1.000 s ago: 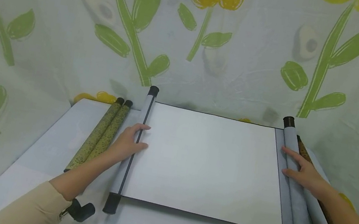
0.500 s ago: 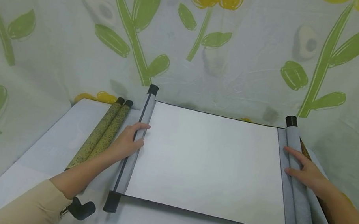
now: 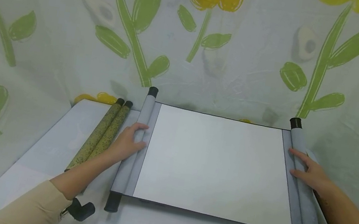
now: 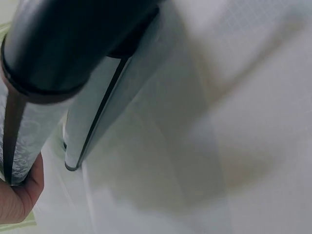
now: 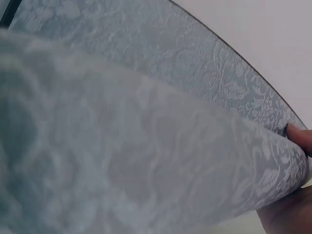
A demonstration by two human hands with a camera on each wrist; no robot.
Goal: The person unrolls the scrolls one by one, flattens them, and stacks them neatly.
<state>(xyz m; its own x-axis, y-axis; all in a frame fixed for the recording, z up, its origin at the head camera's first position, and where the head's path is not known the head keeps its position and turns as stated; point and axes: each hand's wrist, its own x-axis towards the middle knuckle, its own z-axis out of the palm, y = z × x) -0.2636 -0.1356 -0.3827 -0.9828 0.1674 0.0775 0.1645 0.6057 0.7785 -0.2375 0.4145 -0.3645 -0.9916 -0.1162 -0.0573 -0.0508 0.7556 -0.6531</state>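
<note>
A scroll of blank white paper (image 3: 221, 163) with grey patterned borders is spread between two rollers, its lower edge raised over the table. My left hand (image 3: 128, 143) grips the left roller (image 3: 126, 170), thumb and forefinger reaching round it onto the grey border. My right hand (image 3: 313, 173) holds the right roller (image 3: 307, 206) in the same way. In the left wrist view, a black roller end (image 4: 53, 48) looms close, and fingers (image 4: 34, 180) hold the roll farther along. Grey brocade (image 5: 146, 146) fills much of the right wrist view, with fingertips (image 5: 300, 139) at its far end.
Two green-gold speckled rolls (image 3: 99, 138) with black ends lie side by side on the white table (image 3: 34, 158), left of the scroll. Another grey roll (image 4: 92, 112) with a dark line shows in the left wrist view. A flowered cloth (image 3: 236, 78) hangs behind the table.
The right roller and right hand have moved slightly right, and the white paper has shifted right too. The left roller has turned, showing a grey border strip and hiding its dark line.
</note>
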